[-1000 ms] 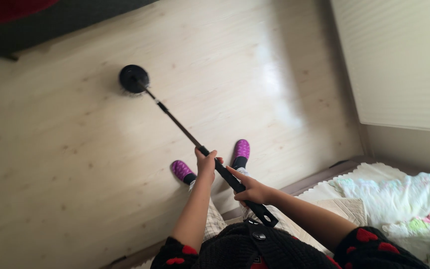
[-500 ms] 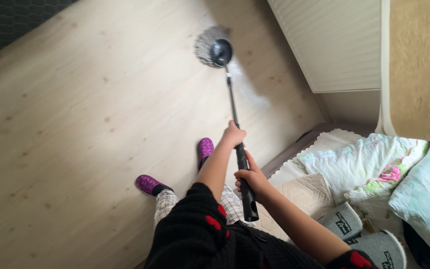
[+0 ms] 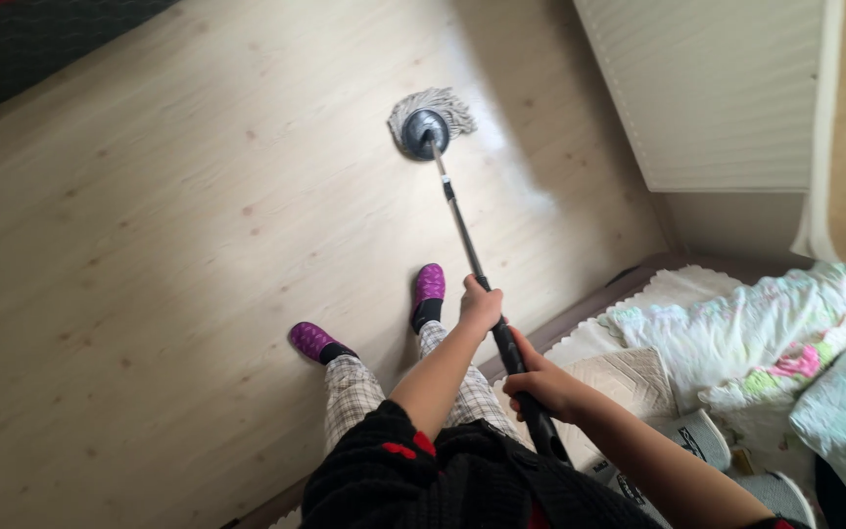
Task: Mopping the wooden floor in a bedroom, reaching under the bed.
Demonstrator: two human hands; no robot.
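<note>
Both of my hands grip a long black mop handle (image 3: 464,235). My left hand (image 3: 481,305) is wrapped around the shaft higher toward the head, and my right hand (image 3: 539,382) clasps the thick black grip near its end. The mop head (image 3: 428,120), a black disc with grey-white strings, rests on the pale wooden floor (image 3: 168,216) ahead of me, close to the white radiator (image 3: 717,88). My feet in purple slippers (image 3: 430,284) stand below the shaft.
A bed with a cream quilted cover (image 3: 629,377) and flowered bedding (image 3: 756,333) lies at my right. A dark rug (image 3: 22,39) covers the far left corner. Grey slippers (image 3: 697,436) lie on the bed edge.
The mop head swept from the left of the floor across to the right near the radiator, then drew slightly back toward me. My view turned right with it.
</note>
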